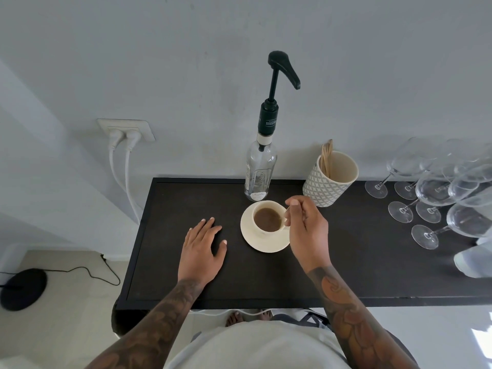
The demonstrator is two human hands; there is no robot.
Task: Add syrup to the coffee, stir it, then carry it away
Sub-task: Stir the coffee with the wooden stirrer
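Note:
A cream cup of brown coffee point(267, 219) sits on a cream saucer point(255, 242) on the dark table point(359, 262). My right hand point(306, 230) hovers at the cup's right rim. Its thumb and forefinger are pinched on a thin wooden stirrer point(284, 220), which is mostly hidden by my fingers and dips into the coffee. My left hand point(203, 246) lies flat on the table left of the saucer, fingers spread, holding nothing. The clear syrup bottle point(259, 174) with a black pump point(282, 67) stands just behind the cup.
A patterned cup holding wooden stirrers point(331, 177) stands behind my right hand. Several wine glasses point(436, 193) crowd the table's right end. A wall socket with two white cables point(125, 131) is at the left, and the wall runs along the table's back edge.

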